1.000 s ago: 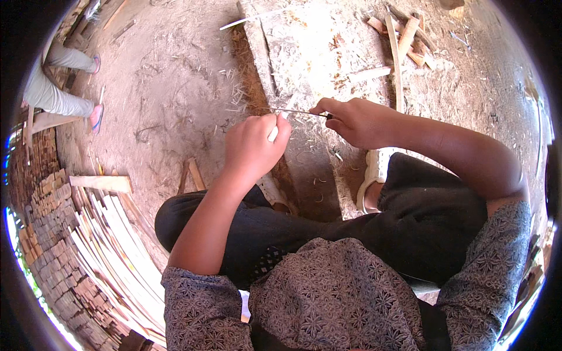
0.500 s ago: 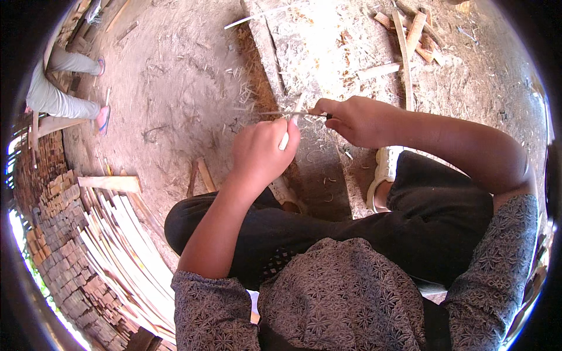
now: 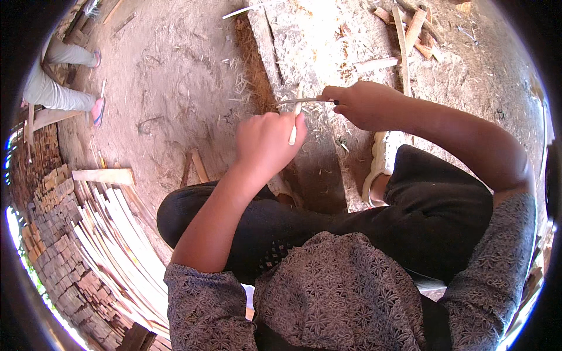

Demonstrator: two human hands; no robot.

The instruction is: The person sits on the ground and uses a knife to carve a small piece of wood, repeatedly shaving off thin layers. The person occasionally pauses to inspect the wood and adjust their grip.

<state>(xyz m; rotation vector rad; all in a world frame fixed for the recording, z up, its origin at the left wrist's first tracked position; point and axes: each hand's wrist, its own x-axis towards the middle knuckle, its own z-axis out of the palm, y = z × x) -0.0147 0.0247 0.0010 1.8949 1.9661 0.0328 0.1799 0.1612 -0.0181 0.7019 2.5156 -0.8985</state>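
My left hand (image 3: 264, 139) is closed around a slim pale wooden stick (image 3: 292, 138), whose lower end sticks out by the thumb and whose upper end points away from me. In my right hand (image 3: 367, 106) is a knife (image 3: 313, 99), its handle mostly hidden by the fingers. The thin blade lies crosswise over the upper part of the stick, just beyond my left hand. Below both hands a worn wooden plank (image 3: 319, 175) lies between my feet.
Wood shavings and a long beam (image 3: 266, 50) lie ahead. Wood offcuts (image 3: 414, 32) are heaped at the far right. Long pale strips (image 3: 120, 234) and stacked wood blocks (image 3: 64, 251) fill the left. A person's legs (image 3: 64, 88) in light trousers stand at the far left.
Both hands have shifted slightly away from me, with the stick and the knife. The blade has moved right and now crosses the stick nearer its tip side.
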